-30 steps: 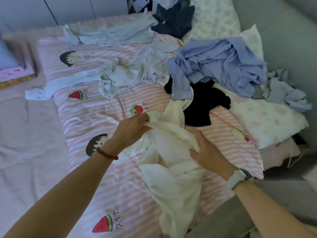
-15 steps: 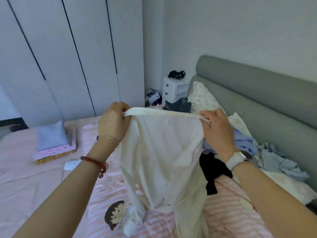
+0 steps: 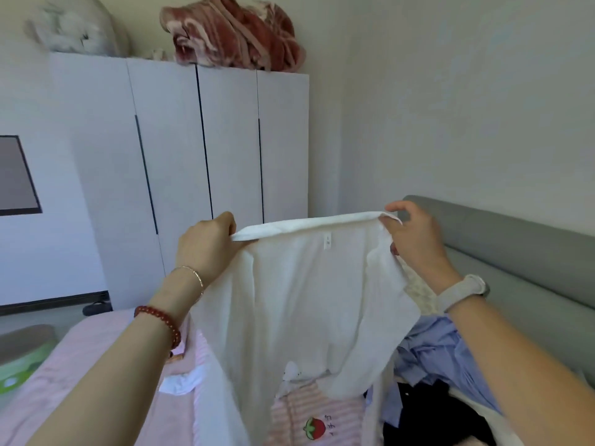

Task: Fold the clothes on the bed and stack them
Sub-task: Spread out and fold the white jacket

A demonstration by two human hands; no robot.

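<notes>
A white shirt [image 3: 299, 300] hangs in the air in front of me, spread by its collar, with a small label showing at the neck. My left hand [image 3: 206, 246] pinches the left end of the collar. My right hand [image 3: 415, 239] pinches the right end, fingers curled over the cloth. The shirt's lower part drapes down toward the pink striped bedcover [image 3: 318, 420]. A crumpled blue shirt [image 3: 434, 355] and a black garment [image 3: 421, 413] lie on the bed under my right forearm.
A white wardrobe [image 3: 193, 175] stands beyond the bed, with a red blanket [image 3: 231, 30] and a white bundle [image 3: 70, 27] on top. The grey headboard [image 3: 515, 252] runs along the right. A small white cloth [image 3: 180, 381] lies on the pink sheet at left.
I lifted the white shirt from the bed and raised it higher. My hands moved apart along the collar, stretching it wide. The view tilted up toward the wardrobe top.
</notes>
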